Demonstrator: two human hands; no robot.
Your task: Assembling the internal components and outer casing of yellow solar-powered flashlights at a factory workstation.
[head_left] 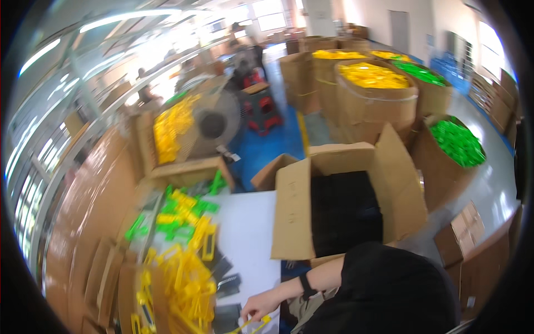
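My right hand [262, 305], a black band on its wrist, reaches across from the right to the white tabletop [250, 228]. Its fingers are closed on a thin yellow plastic piece [266, 321] at the near edge of the view. Several flat dark grey pieces [228, 285] lie on the table beside the hand. Just left is a heap of yellow plastic frames [186, 281]; farther back, green plastic pieces [175, 228] are mixed with yellow ones. My left hand is out of view.
An open cardboard box [292, 214] with black contents stands right of the table. Beyond it are large cartons of yellow pieces [375, 75] and green pieces [456, 143]. A large fan [214, 123] and a red-and-black machine [261, 108] stand behind the table. Cardboard lines the left.
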